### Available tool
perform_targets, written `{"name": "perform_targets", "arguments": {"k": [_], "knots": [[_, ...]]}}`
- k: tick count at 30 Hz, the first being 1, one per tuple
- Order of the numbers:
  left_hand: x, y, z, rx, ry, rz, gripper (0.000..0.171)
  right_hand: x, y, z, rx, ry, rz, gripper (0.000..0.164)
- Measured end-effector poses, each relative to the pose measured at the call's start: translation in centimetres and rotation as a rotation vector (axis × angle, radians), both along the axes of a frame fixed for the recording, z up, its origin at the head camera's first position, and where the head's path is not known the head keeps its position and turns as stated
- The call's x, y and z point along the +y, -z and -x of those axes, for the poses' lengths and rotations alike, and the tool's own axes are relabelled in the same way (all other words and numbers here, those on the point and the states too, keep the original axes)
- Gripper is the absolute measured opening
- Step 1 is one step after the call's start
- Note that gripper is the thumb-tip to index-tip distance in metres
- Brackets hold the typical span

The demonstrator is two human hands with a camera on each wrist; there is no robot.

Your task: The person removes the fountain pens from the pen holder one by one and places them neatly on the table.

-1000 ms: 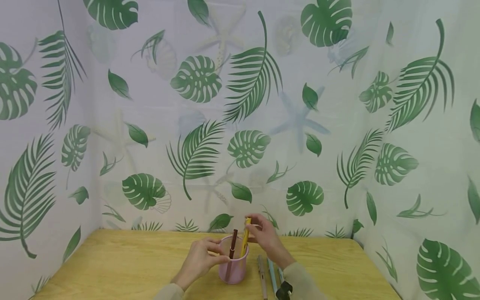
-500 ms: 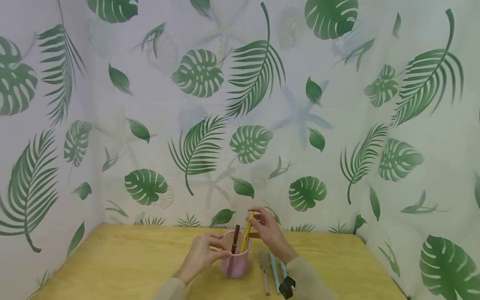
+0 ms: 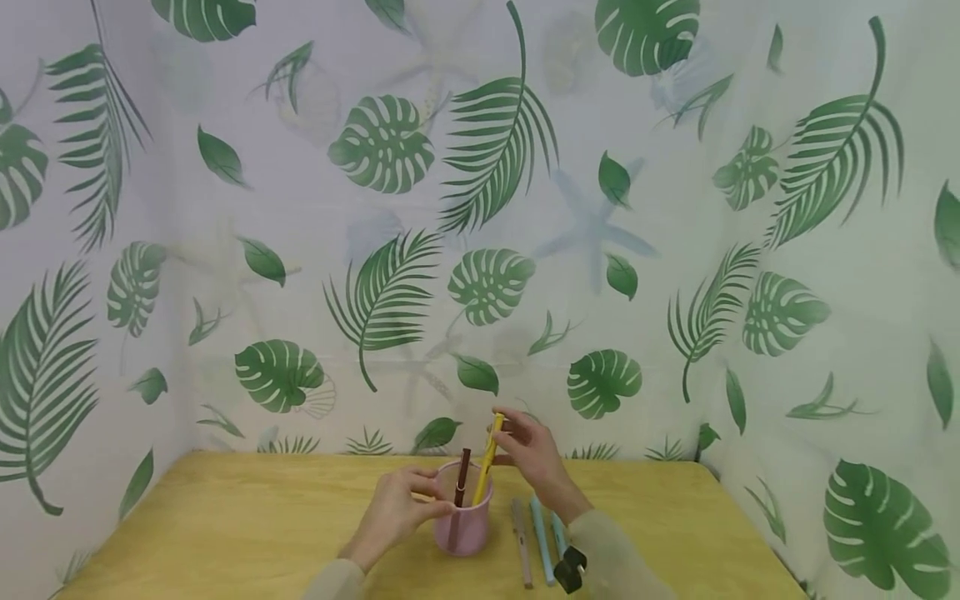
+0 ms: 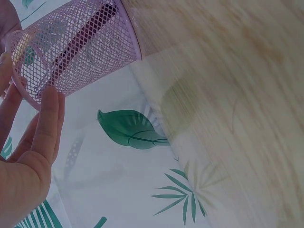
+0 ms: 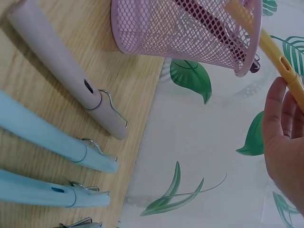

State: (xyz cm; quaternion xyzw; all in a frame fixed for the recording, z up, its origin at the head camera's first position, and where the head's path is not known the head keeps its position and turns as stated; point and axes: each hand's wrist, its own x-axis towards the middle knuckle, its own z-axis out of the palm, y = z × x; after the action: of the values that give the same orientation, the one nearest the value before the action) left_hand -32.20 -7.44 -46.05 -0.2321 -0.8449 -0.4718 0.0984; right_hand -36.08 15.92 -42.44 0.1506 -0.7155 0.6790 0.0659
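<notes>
A pink mesh pen cup [image 3: 471, 533] stands upright on the table. My left hand [image 3: 392, 510] holds its rim from the left, fingers and thumb at the edge, as the left wrist view also shows. Inside leans a dark brown pen [image 3: 462, 477], visible through the mesh [image 4: 90, 40]. My right hand [image 3: 537, 457] pinches a yellow pen [image 3: 488, 457] near its top. That pen tilts, its lower end inside the cup's mouth. In the right wrist view, the yellow pen [image 5: 270, 47] crosses the cup's rim, and part of the right hand [image 5: 282, 137] is cut off.
Right of the cup, a mauve pen [image 5: 61, 61] and two light blue pens [image 5: 42, 128] lie side by side on the wooden table [image 3: 247, 525]. Another clipped pen [image 5: 85, 224] shows partly at that view's bottom edge. Behind stands a leaf-patterned curtain [image 3: 420, 367].
The head view has shifted slightly. The yellow pen stays in the right hand, slightly higher and more tilted than a second ago. The left hand keeps its hold on the cup's rim.
</notes>
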Motion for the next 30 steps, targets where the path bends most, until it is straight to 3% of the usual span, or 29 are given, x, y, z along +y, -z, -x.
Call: {"name": "perform_targets", "arguments": {"k": [16,30], "knots": [[-0.1,-0.2,-0.3,0.001,0.002,-0.014,0.014,1.4,-1.1,0.3,0.027,0.086,0.208,0.042],[0.0,0.0,-0.2,0.028,0.002,0.005,0.017,3.5,-0.3,0.2,-0.102,0.109,0.177,0.044]]}}
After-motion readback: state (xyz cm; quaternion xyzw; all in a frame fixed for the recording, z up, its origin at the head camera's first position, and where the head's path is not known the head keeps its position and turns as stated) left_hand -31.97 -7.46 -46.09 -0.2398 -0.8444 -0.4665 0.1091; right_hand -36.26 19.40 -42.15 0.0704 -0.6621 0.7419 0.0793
